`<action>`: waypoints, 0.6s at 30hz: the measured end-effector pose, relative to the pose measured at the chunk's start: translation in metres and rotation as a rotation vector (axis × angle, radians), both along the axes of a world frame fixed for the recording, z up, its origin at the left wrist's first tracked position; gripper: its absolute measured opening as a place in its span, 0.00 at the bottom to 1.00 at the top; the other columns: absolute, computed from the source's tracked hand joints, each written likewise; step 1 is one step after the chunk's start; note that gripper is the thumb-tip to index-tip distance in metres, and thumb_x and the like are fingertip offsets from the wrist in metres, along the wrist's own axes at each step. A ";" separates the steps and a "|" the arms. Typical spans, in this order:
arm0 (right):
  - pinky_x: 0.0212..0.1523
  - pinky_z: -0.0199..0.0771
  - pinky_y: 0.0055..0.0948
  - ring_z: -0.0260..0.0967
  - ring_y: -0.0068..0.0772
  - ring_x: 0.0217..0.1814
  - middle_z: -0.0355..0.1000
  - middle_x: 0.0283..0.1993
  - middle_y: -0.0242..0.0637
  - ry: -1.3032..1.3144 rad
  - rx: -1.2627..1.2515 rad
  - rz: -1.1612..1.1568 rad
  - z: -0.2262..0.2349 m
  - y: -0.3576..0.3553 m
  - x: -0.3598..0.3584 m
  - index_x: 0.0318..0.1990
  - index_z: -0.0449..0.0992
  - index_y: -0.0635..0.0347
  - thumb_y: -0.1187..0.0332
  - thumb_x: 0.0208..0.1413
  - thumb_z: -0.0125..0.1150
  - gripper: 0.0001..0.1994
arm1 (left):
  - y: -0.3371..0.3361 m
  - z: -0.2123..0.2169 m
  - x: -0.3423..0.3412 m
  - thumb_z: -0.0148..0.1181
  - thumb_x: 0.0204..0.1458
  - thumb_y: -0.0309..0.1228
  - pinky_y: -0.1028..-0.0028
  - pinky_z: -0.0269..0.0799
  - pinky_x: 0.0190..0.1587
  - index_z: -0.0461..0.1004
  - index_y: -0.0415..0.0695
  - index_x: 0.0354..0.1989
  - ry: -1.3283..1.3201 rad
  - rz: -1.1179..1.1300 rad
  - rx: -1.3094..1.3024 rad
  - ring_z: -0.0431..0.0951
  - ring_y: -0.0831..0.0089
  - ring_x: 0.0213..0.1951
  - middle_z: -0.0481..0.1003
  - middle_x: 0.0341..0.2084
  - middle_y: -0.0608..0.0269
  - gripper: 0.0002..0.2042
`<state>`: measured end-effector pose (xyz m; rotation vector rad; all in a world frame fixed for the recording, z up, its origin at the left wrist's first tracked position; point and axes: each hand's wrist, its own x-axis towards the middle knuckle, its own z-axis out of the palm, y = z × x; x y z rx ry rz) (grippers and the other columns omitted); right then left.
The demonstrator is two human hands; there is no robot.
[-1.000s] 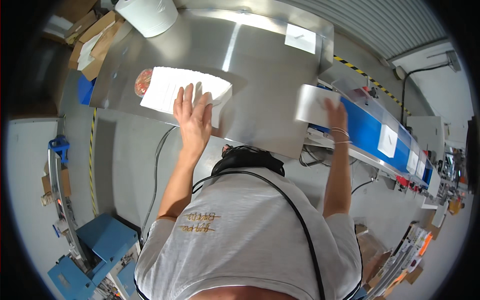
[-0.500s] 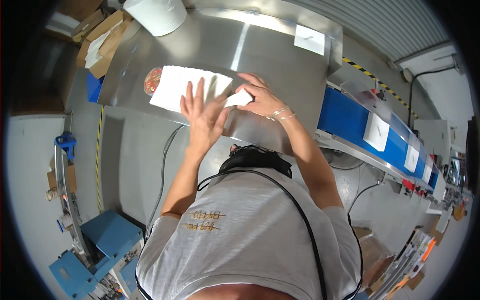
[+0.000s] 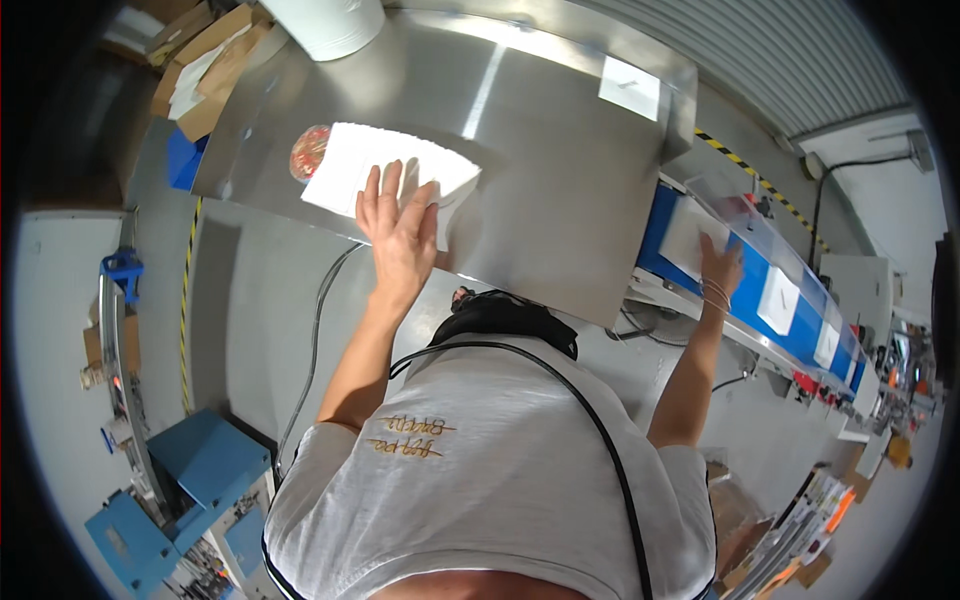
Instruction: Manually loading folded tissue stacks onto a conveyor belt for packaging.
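My left hand (image 3: 397,238) lies with its fingers stretched over a fanned stack of thin white sheets or flat packets (image 3: 345,165) at the front edge of a steel table (image 3: 560,190). Whether these are paper or bags I cannot tell. Out to the right, my right hand (image 3: 720,268) has its fingers spread at the edge of a single white sheet (image 3: 682,232). That sheet lies flat on the blue conveyor belt (image 3: 650,235), at the end beside the table. A round red-patterned object (image 3: 308,153) sits against the stack's left side, partly covered by it.
More white sheets (image 3: 778,300) lie in a row along the belt, beside a clear guard. One white sheet (image 3: 630,88) rests at the table's far right corner. A white bucket (image 3: 330,25) stands at the back left, near an open cardboard box (image 3: 205,75).
My right hand has moved from the stack to the conveyor on the right, and a white sheet now lies under its fingers. My left hand stays on the stack. Sheets on the belt have shifted.
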<state>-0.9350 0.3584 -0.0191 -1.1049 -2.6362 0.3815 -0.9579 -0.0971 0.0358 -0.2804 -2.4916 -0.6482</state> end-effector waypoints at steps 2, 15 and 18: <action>0.52 0.66 0.38 0.67 0.47 0.53 0.70 0.51 0.45 0.092 0.387 0.174 0.005 -0.016 -0.006 0.54 0.67 0.61 0.53 0.43 0.68 0.32 | 0.003 0.004 0.001 0.62 0.42 0.22 0.50 0.43 0.63 0.79 0.48 0.39 -0.014 0.003 -0.003 0.54 0.49 0.64 0.64 0.58 0.53 0.13; 0.58 0.62 0.30 0.60 0.29 0.60 0.66 0.55 0.38 0.012 -1.377 1.053 0.022 -0.240 -0.079 0.54 0.65 0.64 0.65 0.52 0.64 0.24 | -0.015 0.013 -0.007 0.65 0.45 0.37 0.45 0.38 0.63 0.69 0.48 0.55 -0.138 -0.026 -0.003 0.45 0.45 0.67 0.50 0.65 0.47 0.27; 0.45 0.69 0.24 0.68 0.26 0.43 0.71 0.42 0.38 0.275 -1.227 0.712 0.003 -0.184 -0.057 0.49 0.66 0.67 0.57 0.56 0.61 0.23 | -0.024 0.008 -0.007 0.64 0.46 0.31 0.50 0.46 0.63 0.72 0.46 0.52 -0.106 0.000 -0.041 0.51 0.46 0.65 0.56 0.62 0.47 0.22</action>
